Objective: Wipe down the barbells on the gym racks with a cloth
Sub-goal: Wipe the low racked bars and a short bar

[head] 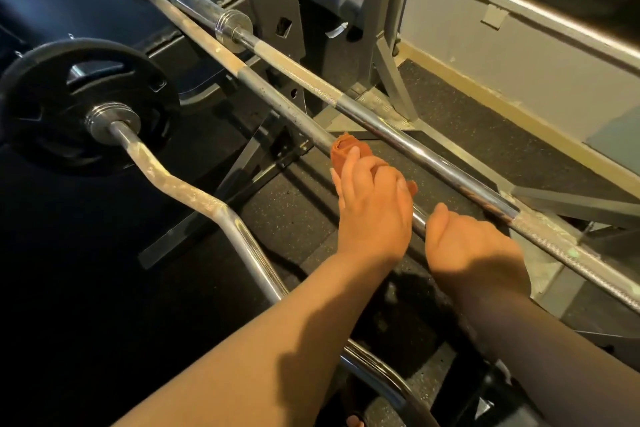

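My left forearm [242, 357] leads to my left hand [372, 208] clasping the orange cloth [341, 152] round the middle barbell [277, 101], right hand [474, 246] gripping it bare; its blotchy far length looks unwiped.

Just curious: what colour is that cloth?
Orange; the cloth, in the left hand on the barbell, shows best in the head view.

Dim gym, lit warmly from the upper right; the left side falls to near black; a glowing white light strip [554, 13] on the grey wall burns out; glare streaks the long straight chrome barbell [433, 163]; a hard shadow crosses the left forearm [277, 340]; wide-angle curving at the edges; fine detail slightly soft.
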`<state>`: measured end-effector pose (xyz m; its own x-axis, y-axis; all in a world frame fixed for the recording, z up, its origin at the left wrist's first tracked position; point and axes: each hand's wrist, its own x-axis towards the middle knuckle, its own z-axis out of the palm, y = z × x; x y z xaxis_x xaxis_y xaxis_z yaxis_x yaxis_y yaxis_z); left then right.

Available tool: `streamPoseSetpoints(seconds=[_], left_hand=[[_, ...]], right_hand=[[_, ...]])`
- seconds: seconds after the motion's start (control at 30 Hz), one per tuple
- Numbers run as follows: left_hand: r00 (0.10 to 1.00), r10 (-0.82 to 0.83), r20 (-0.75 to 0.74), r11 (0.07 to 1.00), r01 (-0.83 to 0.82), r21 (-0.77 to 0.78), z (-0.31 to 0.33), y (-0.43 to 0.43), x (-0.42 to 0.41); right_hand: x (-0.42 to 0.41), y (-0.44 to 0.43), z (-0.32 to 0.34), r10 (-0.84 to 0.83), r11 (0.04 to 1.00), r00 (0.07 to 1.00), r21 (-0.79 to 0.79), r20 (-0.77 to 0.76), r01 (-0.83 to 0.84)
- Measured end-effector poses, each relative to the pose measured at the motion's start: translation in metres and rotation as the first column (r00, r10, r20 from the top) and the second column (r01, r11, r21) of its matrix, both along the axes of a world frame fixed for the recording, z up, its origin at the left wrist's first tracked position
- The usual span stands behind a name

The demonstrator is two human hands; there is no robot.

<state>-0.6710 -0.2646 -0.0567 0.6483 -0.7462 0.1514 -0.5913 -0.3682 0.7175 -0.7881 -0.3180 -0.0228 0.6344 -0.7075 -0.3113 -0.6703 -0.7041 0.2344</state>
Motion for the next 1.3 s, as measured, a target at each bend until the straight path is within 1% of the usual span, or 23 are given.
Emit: streamPoseSetpoints(seconds=[0.07,0.23,0.3,0.37,0.43,0.53,0.63,0.7,0.8,0.87,0.93,0.97,1.0,1.03,1.1,1.17,1.23,1.3], left_hand=[[1.0,0.017,0.008,1.0,-0.017,0.002,-0.001,-0.001,-0.002],[1.0,0.014,0.012,1.0,-0.014,-0.022,-0.002,-0.001,-0.003],[0.998,-0.009,0.054,0.999,0.011,-0.034,-0.002,0.002,0.0],[0.991,-0.053,0.12,0.999,0.053,-0.003,-0.001,0.004,0.011],[0.987,-0.044,0.156,0.999,0.04,0.031,0.001,0.002,0.028],[0.992,0.071,0.103,0.997,-0.074,0.02,0.006,-0.009,0.045],[0.988,0.155,0.015,0.988,-0.156,0.019,0.007,-0.016,0.034],[0.988,0.149,-0.051,0.989,-0.149,0.009,0.005,-0.013,0.018],[0.995,0.07,-0.075,0.998,-0.07,0.001,0.003,-0.005,-0.003],[0.999,-0.001,-0.054,1.0,0.003,0.027,0.006,0.0,-0.006],[0.997,-0.068,0.023,0.996,0.067,0.06,0.008,0.002,0.007],[0.995,-0.076,0.061,0.995,0.072,0.066,0.007,0.001,0.018],[0.996,-0.05,0.077,0.997,0.046,0.062,0.006,-0.001,0.029],[0.998,0.006,0.059,0.999,-0.009,0.053,0.005,-0.004,0.038],[0.991,0.126,-0.047,0.991,-0.123,0.045,0.011,-0.013,0.043],[0.972,0.188,-0.141,0.981,-0.179,0.07,0.016,-0.019,0.026],[0.974,0.158,-0.164,0.987,-0.151,0.054,0.015,-0.016,0.003],[0.99,0.058,-0.127,0.998,-0.057,0.01,0.007,-0.004,-0.013]], right_hand=[[0.004,-0.003,0.0,-0.075,0.996,0.995,0.047,0.059,0.073],[0.003,-0.002,0.002,-0.118,0.991,0.986,0.069,0.116,0.111],[0.003,-0.002,0.004,-0.145,0.987,0.98,0.084,0.133,0.134],[0.002,-0.001,0.006,-0.148,0.987,0.977,0.091,0.156,0.135],[0.0,-0.001,0.007,-0.141,0.987,0.972,0.1,0.187,0.124],[-0.002,0.0,0.008,-0.141,0.988,0.963,0.097,0.228,0.122],[-0.003,0.001,0.008,-0.139,0.989,0.96,0.072,0.244,0.126],[-0.004,0.003,0.009,-0.089,0.996,0.964,0.041,0.249,0.082],[-0.007,0.004,0.006,-0.022,1.0,0.966,-0.01,0.258,0.026],[-0.007,0.005,0.005,-0.049,0.999,0.958,0.007,0.282,0.049],[-0.007,0.003,0.002,-0.084,0.996,0.948,0.024,0.305,0.081],[-0.007,0.004,0.004,-0.112,0.994,0.939,0.041,0.324,0.104],[-0.007,0.003,0.002,-0.126,0.992,0.93,0.053,0.344,0.115],[-0.007,0.004,0.002,-0.157,0.987,0.923,0.076,0.352,0.139],[-0.006,0.003,-0.003,-0.186,0.982,0.914,0.087,0.36,0.166],[-0.006,0.003,0.0,-0.185,0.982,0.919,0.097,0.349,0.16],[-0.007,0.004,0.002,-0.158,0.987,0.928,0.084,0.338,0.138],[-0.007,0.007,0.007,-0.186,0.981,0.923,0.114,0.338,0.156]])
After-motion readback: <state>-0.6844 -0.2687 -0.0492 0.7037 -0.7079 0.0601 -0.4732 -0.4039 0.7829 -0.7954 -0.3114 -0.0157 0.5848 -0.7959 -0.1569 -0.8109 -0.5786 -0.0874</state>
